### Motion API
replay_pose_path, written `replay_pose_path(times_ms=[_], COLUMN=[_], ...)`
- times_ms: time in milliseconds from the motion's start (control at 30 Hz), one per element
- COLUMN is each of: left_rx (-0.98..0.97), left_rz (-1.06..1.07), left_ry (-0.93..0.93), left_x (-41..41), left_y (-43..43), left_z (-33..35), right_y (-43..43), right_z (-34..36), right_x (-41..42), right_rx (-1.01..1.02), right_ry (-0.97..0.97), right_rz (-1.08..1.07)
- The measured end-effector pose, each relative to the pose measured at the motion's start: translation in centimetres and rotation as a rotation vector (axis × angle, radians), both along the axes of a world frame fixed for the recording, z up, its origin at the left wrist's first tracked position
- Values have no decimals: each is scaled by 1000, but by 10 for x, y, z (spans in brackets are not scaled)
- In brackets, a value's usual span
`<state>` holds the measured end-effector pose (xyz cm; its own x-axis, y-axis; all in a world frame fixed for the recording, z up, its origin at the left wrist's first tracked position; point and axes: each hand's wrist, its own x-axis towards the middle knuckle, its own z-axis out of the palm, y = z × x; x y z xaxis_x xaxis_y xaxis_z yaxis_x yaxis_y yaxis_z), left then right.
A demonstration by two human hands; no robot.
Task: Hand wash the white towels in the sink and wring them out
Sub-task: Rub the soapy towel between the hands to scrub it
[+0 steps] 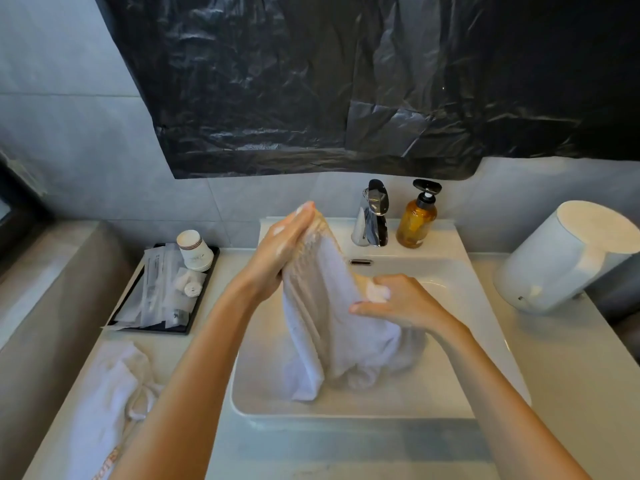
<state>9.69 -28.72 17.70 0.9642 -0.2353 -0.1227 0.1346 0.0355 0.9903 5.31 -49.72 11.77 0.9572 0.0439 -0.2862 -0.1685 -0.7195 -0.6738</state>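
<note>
A wet white towel stands lifted out of the white sink, its lower end bunched in the basin. My left hand, flecked with foam, holds the towel's top end up, fingers extended along the cloth; the thumb is hidden behind it. Lower on the right side, my right hand grips a fold of the same towel, with a blob of soap foam at its fingers. A second white towel lies crumpled on the counter left of the sink.
A chrome faucet and an amber pump soap bottle stand behind the basin. A black tray with paper cups and wrapped toiletries sits at the left. A white cylindrical appliance stands at the right. Black plastic covers the wall above.
</note>
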Motion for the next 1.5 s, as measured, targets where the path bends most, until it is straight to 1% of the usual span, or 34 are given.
replay_pose_path(times_ms=[33, 67, 100, 133, 200, 267, 333, 367, 433, 500, 533, 567, 600, 667, 800, 900, 933, 1000, 1067, 1133, 1233, 1367, 1433, 1500], left_rx=[59, 133, 208, 289, 479, 619, 668, 647, 493, 271, 182, 143, 178, 274, 196, 224, 215, 186, 153, 109, 116, 117, 145, 113], left_rz=[-24, -46, -48, -21, 85, 183, 260, 275, 311, 376, 393, 388, 373, 355, 352, 285, 270, 274, 336, 409, 438, 381, 381, 441], left_ry=[-45, -93, -145, -193, -274, -306, -310, -308, -274, -186, -130, -75, -49, -64, 47, 62, 62, 73, 109, 142, 159, 143, 138, 180], left_x=[-1, -1, 0, 2, 9, 14, 14, 11, 6, -1, -6, -11, -18, -31, -42, -40, -38, -31, -20, -12, -24, -47, -36, -16], left_y=[2, 5, 8, 11, 17, 20, 19, 17, 7, -10, -22, -35, -48, -67, -77, -75, -74, -68, -61, -59, -66, -71, -65, -57], left_z=[2, 4, 7, 8, 5, -2, -12, -16, -25, -30, -29, -30, -28, -33, -49, -53, -52, -51, -52, -57, -70, -90, -101, -112], right_y=[-2, -4, -8, -13, -24, -29, -23, -16, 5, 36, 54, 71, 84, 92, 78, 83, 84, 84, 87, 92, 91, 83, 90, 102], right_z=[-2, -1, 1, 6, 15, 22, 32, 36, 42, 39, 37, 33, 29, 19, -2, -10, -10, -11, -12, -16, -23, -37, -47, -59], right_x=[-2, -3, -4, -5, -7, -9, -9, -9, -7, -5, -7, -10, -12, -11, 0, -2, -4, -7, -10, -8, 7, 26, 17, 8], right_rx=[1, 51, 144, 245, 432, 548, 675, 754, 832, 809, 801, 801, 782, 705, 611, 556, 549, 551, 548, 529, 444, 412, 434, 471], right_ry=[-29, -61, -83, -83, -18, -16, -90, -138, -256, -352, -367, -368, -366, -379, -353, -353, -351, -333, -301, -279, -295, -283, -277, -252], right_rz=[8, 0, -13, -34, -81, -116, -181, -222, -346, -445, -468, -473, -491, -572, -697, -762, -758, -673, -559, -491, -516, -663, -646, -535])
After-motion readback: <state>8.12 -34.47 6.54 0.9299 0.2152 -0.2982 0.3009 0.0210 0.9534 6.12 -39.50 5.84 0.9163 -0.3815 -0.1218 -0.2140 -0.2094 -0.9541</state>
